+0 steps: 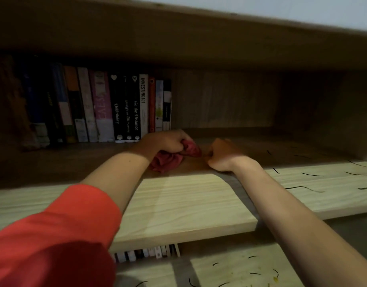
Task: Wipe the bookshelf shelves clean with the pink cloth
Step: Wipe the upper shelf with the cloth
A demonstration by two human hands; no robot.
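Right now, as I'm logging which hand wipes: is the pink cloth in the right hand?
No, the left hand grips the pink cloth, while the right hand is a curled fist beside it.

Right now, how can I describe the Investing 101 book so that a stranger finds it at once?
Look at the shaded shelf, where a row of books stands at the left. Near the row's right end, just behind the left hand gripping the cloth, stands the book. Its spine is white with black capitals, between three black spines and a red one.
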